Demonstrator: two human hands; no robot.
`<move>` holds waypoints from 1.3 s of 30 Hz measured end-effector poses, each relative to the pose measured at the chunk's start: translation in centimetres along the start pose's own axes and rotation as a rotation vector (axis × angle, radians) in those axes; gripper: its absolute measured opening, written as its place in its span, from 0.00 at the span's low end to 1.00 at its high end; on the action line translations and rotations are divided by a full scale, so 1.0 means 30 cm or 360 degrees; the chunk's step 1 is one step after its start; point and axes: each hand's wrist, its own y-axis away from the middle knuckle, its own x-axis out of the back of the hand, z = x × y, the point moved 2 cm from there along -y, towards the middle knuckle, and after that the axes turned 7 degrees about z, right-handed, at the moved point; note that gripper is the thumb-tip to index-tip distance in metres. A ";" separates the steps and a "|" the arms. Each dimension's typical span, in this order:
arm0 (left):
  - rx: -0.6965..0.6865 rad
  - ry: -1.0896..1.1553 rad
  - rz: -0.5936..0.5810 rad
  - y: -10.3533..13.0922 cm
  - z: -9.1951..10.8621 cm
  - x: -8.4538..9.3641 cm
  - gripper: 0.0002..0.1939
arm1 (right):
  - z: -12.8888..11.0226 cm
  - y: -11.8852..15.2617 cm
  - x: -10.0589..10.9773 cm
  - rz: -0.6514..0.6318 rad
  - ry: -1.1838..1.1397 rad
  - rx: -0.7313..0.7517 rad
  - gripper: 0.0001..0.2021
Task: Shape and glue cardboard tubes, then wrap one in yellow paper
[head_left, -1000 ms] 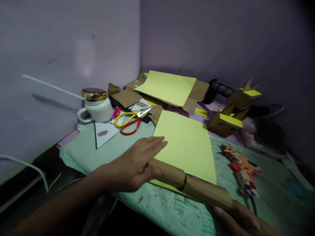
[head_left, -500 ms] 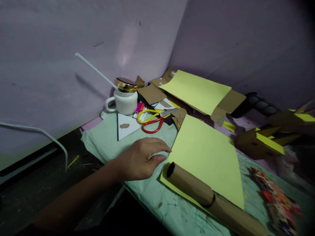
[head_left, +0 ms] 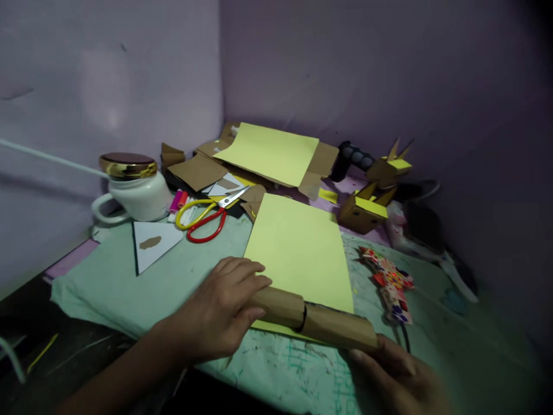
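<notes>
A brown cardboard tube (head_left: 337, 324) with a dark gap around its middle lies across the near edge of a yellow sheet of paper (head_left: 300, 248). The fingers of my left hand (head_left: 224, 308) curl over the tube's left end and hide it. At the opposite end, my right hand (head_left: 397, 369) grips the tube between thumb and fingers. Beyond my left hand are scissors (head_left: 222, 203) with one yellow and one red handle, their blades apart. A white triangle (head_left: 158, 242) with a brown patch lies left of them.
A white mug (head_left: 140, 196) with a gold-rimmed lid on top stands at the left. Markers (head_left: 176, 202) lie beside it. Cardboard pieces (head_left: 199, 172) and another yellow sheet (head_left: 272, 151) are at the back. A cardboard animal head (head_left: 363, 213) and a patterned object (head_left: 389, 279) with a cord are right.
My left hand has come onto the tube's left end. My right hand has entered view, holding the other end. The tube now lies more level, and the view has turned right.
</notes>
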 end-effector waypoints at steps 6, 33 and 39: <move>0.0024 0.0063 -0.0193 -0.013 0.001 -0.001 0.16 | 0.000 0.002 -0.011 0.0000 -0.0147 -0.0027 0.11; -0.0301 -0.0391 0.0064 0.033 0.046 -0.067 0.19 | -0.019 -0.005 -0.004 -0.0099 -0.0209 0.0047 0.10; -0.0388 -0.0546 0.0060 0.048 0.052 -0.096 0.20 | -0.012 -0.001 -0.007 -0.0079 -0.0288 0.0039 0.07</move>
